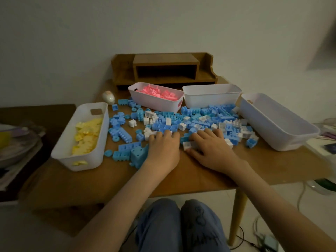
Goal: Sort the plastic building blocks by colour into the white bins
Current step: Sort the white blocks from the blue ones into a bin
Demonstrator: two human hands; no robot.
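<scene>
Since the table (196,171) has the side bin (278,124) at three o'clock and the far bin (211,96) at one o'clock showing no blocks, the blue and white blocks (196,119) mixed centrally could get scooped together. Left hand (163,148) and right hand (212,148) lie on them, fingers close together; whether either pinches one, I cannot tell.
</scene>
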